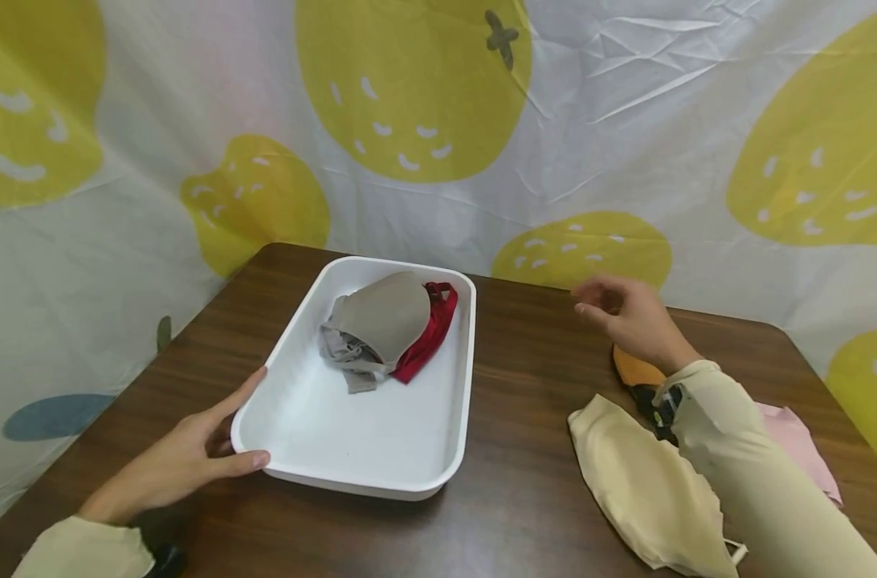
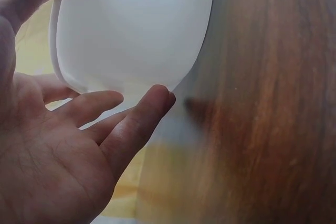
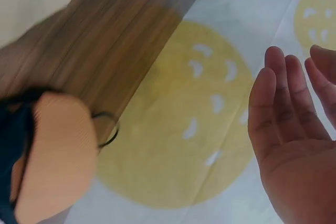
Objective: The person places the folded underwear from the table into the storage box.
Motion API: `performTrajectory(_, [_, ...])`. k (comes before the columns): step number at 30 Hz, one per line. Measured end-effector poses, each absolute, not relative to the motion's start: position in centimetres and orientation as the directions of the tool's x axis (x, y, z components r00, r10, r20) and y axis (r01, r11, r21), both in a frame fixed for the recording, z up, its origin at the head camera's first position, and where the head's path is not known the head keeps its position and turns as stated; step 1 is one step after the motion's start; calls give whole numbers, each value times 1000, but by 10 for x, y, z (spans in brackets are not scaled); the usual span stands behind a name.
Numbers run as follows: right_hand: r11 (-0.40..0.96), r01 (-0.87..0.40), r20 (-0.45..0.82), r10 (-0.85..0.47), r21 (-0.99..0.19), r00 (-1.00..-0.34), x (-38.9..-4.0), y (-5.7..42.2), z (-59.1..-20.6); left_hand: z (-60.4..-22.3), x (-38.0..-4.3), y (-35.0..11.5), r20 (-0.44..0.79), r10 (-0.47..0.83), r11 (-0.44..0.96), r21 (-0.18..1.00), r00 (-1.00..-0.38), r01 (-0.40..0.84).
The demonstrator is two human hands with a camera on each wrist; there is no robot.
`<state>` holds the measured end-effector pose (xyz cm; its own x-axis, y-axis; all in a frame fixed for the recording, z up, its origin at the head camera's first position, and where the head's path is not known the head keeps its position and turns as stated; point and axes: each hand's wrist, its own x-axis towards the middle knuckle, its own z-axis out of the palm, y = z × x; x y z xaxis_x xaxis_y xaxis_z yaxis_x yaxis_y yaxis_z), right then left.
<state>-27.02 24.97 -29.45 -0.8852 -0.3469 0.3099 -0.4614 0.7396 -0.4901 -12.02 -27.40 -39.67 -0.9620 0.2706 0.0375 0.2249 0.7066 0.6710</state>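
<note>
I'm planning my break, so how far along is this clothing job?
Done, it seems: a grey garment and a red garment lie in the white tray. In hand: the left hand grips the tray near a corner; the right hand holds nothing. Probably left: the beige garment, the orange-and-dark garment and the pink cloth, all on the table outside the tray.

Cloth-screened nook, room type unclear: fruit-print sheet (image 1: pixel 424 217), wood-grain table (image 1: pixel 525 361).

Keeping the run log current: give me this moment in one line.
left hand: grips white tray; right hand: holds nothing; in tray: grey garment, red garment; on table: cream garment, orange garment, pink cloth
</note>
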Motion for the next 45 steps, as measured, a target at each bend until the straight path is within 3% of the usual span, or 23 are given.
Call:
performTrajectory(12, [794, -339, 287, -215, -505, -933, -280, 321, -318, -393, -119, -273, 19, 270, 708, 674, -963, 212])
performTrajectory(18, [839, -171, 106, -136, -517, -985, -279, 360, -330, -395, -121, -271, 13, 273, 728, 650, -962, 216])
performTrajectory(22, [882, -104, 16, -109, -460, -994, -276, 377, -332, -395, -122, -269, 3, 278, 724, 657, -960, 212])
performTrajectory(31, [912, -72, 8, -76, -404, -997, -281, 382, -340, -396, -121, -274, 7, 287, 731, 645, -958, 224])
performTrajectory(45, [929, 40, -196, -35, -367, -980, -284, 385, -343, -401, -122, -276, 21, 263, 735, 643, -965, 215])
